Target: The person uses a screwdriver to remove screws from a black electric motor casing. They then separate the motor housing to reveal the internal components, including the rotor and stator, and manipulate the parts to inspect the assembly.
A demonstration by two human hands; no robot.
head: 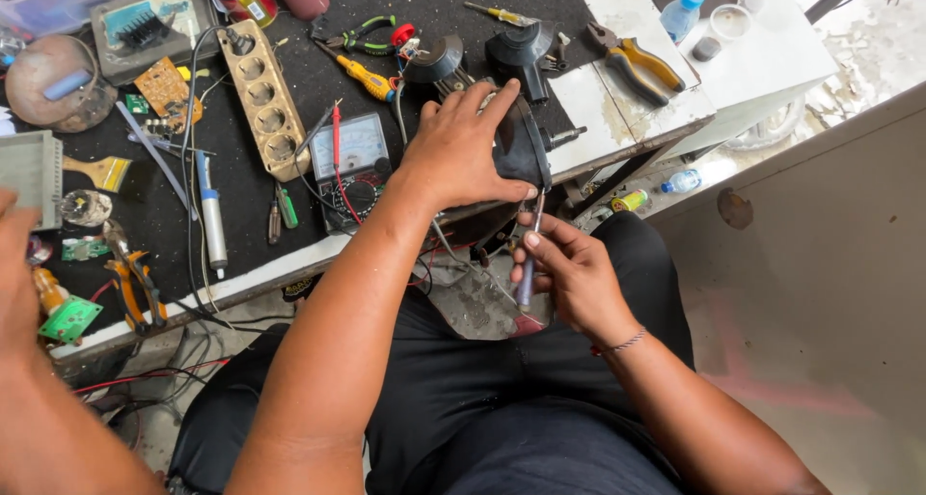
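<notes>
Head camera looks down at a person seated at a cluttered workbench (241, 283). Their left hand (463, 148) grips a black device housing (521, 148) at the bench edge. Their right hand (569, 273) is closed around a screwdriver (529, 263), whose tip points up to the housing's underside. An analog multimeter (352, 162) and a soldering iron (210, 215) lie nearby. Another person's hand (14, 283) shows at far left.

The black housing (521, 148) I grip stands tilted at the desk (617, 99) edge; my slim grey-handled screwdriver (528, 273) points up into it.
</notes>
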